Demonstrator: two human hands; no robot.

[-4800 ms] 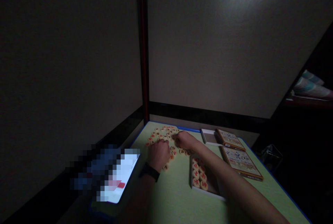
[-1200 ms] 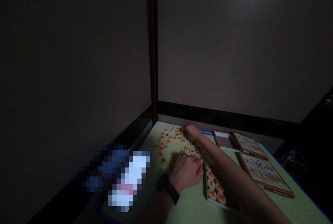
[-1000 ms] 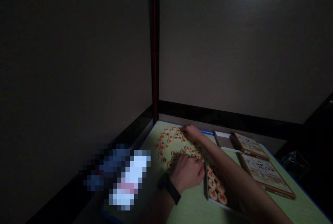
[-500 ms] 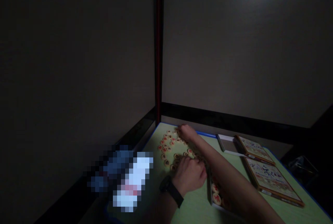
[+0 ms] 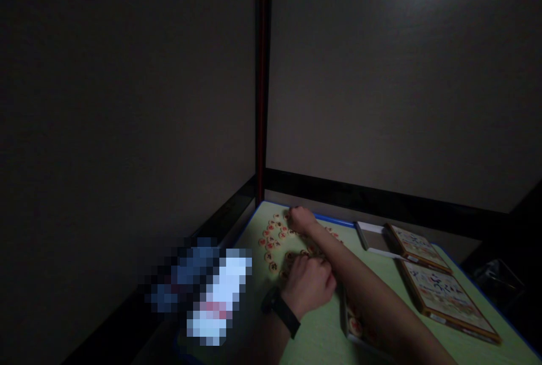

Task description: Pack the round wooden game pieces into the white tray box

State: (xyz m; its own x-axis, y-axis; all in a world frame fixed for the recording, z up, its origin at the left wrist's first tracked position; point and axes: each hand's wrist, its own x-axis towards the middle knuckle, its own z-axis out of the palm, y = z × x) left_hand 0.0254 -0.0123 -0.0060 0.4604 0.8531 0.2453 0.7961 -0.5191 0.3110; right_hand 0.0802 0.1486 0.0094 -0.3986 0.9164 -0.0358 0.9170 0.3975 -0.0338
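Several round pale game pieces (image 5: 273,239) with red and black marks lie spread on the green table (image 5: 322,337) near its far left corner. My left hand (image 5: 308,286), with a dark watch on the wrist, rests curled on the pieces at the near edge of the spread. My right hand (image 5: 301,220) reaches across to the far side of the spread, fingers closed down on the pieces there. What either hand holds is hidden. A shallow box (image 5: 354,328) with several pieces stands under my right forearm.
Two printed box lids (image 5: 446,297) and an open white tray (image 5: 372,236) lie at the right of the table. A lit, blurred-out screen (image 5: 212,294) stands at the left edge. Dark walls and a red post (image 5: 262,82) close off the corner.
My left hand has come nearer, from the spread's middle to its near edge by the box. My right hand has reached farther toward the far corner. The view has swung left.
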